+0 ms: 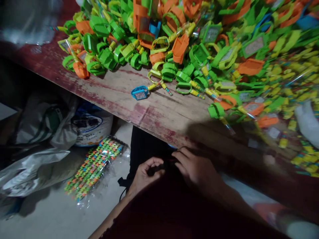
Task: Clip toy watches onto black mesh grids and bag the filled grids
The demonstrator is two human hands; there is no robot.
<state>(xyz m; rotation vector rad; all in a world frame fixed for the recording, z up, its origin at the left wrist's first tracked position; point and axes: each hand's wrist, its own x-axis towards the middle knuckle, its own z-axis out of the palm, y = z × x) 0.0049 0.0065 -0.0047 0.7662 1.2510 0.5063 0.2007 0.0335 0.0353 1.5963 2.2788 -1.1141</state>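
One dark object (165, 165) | between left hand (146, 174) and right hand (195, 169) | maybe pinched

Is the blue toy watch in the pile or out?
Out: the blue toy watch lies on the bare wooden table, just outside the pile.

Dim overall, toy pile (199, 43) brightest up top; right edge motion-blurred, deep shadow swallowing both hands below the table (139, 109).

A worn wooden counter (139, 111) carries a heap of green, orange and yellow toy watches (199, 49). One blue watch (140, 93) lies apart. On the floor (50, 219) below lie a clear packet (96, 166) of bright pieces, perhaps beads, a printed white sack (92, 127) and crumpled bags (30, 172).
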